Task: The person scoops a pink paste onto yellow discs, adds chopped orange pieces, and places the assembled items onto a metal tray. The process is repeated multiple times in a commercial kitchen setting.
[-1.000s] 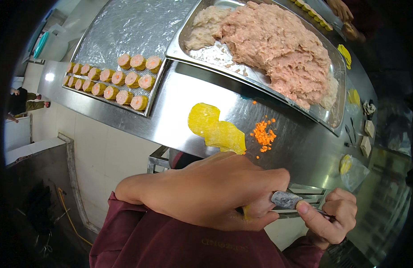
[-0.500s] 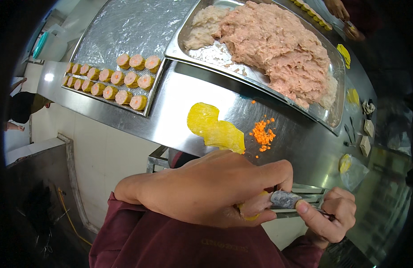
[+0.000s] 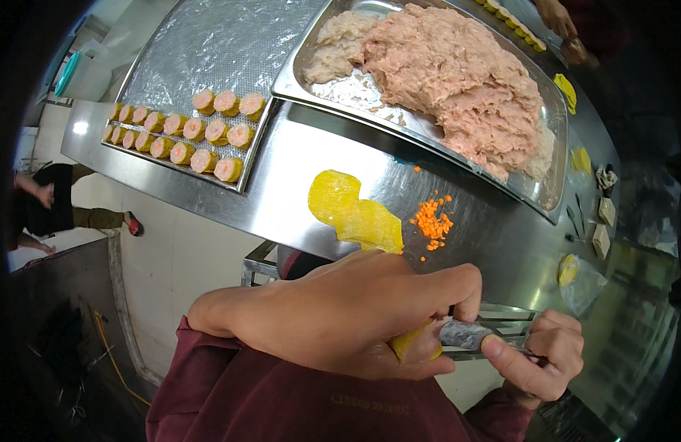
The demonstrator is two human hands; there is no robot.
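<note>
My left hand (image 3: 340, 309) is closed around a yellow-wrapped dumpling (image 3: 416, 345), whose pale pink meat filling shows at the open top. In my right hand (image 3: 539, 357) is a small flat spatula (image 3: 464, 335), its blade smeared with whitish paste and its tip against the filling. My thumb lies along the blade. Just beyond the left hand, overlapping yellow wrappers (image 3: 348, 210) rest on the steel table (image 3: 281, 158). To their right is a small pile of diced carrot (image 3: 433, 222).
A deep steel pan (image 3: 444, 147) of pink minced meat (image 3: 458, 81) stands at the back. Finished dumplings (image 3: 180, 152) line the near end of a film-covered tray (image 3: 215, 51) at left. Another person's hands (image 3: 565, 33) work at far right; a person in dark clothes (image 3: 57, 202) is at far left.
The spatula and my right hand have shifted slightly left. More of the dumpling's yellow wrapper shows in my left hand. The person at far left has stepped further into view.
</note>
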